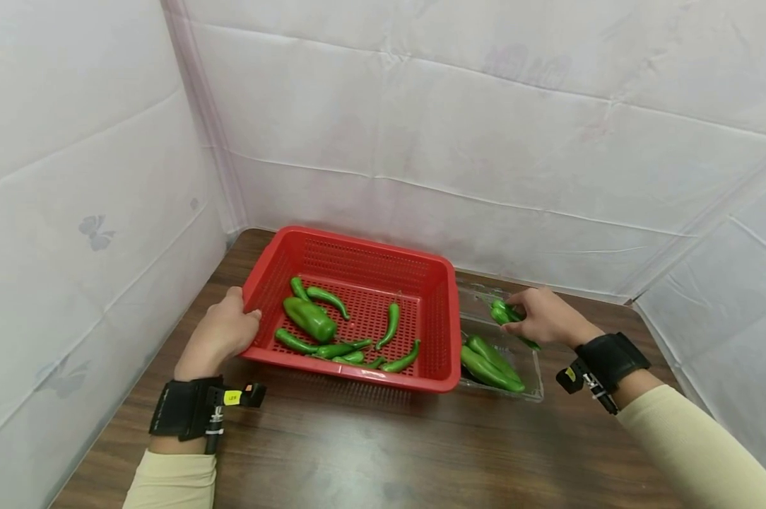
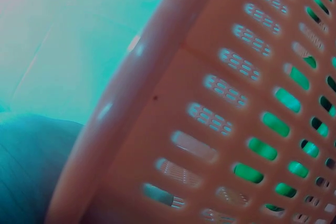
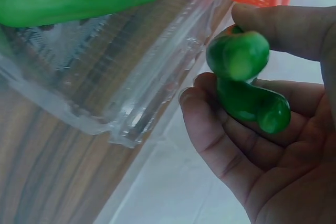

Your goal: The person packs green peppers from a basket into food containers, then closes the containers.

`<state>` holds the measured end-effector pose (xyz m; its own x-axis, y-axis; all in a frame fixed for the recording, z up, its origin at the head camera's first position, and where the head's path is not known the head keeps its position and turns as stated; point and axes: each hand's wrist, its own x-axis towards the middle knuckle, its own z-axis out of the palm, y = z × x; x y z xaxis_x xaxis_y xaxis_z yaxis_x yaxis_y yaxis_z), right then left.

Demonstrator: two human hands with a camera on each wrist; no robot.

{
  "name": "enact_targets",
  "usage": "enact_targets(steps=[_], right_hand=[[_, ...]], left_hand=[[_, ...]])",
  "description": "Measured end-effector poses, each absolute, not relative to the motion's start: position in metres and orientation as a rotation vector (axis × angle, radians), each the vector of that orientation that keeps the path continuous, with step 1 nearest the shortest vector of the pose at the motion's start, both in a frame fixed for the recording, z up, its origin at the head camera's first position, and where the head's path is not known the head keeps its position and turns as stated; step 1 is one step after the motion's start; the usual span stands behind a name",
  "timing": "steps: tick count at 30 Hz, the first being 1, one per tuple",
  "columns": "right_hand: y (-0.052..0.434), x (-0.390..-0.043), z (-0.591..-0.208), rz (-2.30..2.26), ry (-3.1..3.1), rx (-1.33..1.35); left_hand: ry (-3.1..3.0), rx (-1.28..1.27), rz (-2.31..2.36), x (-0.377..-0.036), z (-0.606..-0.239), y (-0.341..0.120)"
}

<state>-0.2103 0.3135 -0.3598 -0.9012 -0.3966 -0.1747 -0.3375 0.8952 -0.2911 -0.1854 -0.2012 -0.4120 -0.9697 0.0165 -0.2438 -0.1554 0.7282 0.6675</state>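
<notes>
My left hand (image 1: 220, 331) grips the left rim of a red perforated basket (image 1: 451, 332), which sits tilted with its near edge raised over the table. Inside it lie a large green pepper (image 1: 309, 319) and several slender green chili peppers (image 1: 391, 325). In the left wrist view the basket wall (image 2: 157, 95) fills much of the frame, with green showing through its slots. My right hand (image 1: 545, 316) pinches green chili peppers (image 3: 239, 59) between thumb and fingers, over the clear plastic container (image 1: 535, 378). Larger green peppers (image 1: 492, 366) lie in that container.
The clear container stands against the basket's right side, partly behind its rim. Both are on a dark wooden table (image 1: 357, 445). White sheeting (image 1: 421, 141) walls off the back and both sides.
</notes>
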Motion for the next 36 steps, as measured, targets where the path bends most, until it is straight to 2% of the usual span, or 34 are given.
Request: enact_targets(steps=[36], right_hand=[[0.319,-0.199,-0.404,-0.402,2.726,-0.513]], left_hand=[[2.686,-0.118,1.124,-0.185,-0.411,-0.199]])
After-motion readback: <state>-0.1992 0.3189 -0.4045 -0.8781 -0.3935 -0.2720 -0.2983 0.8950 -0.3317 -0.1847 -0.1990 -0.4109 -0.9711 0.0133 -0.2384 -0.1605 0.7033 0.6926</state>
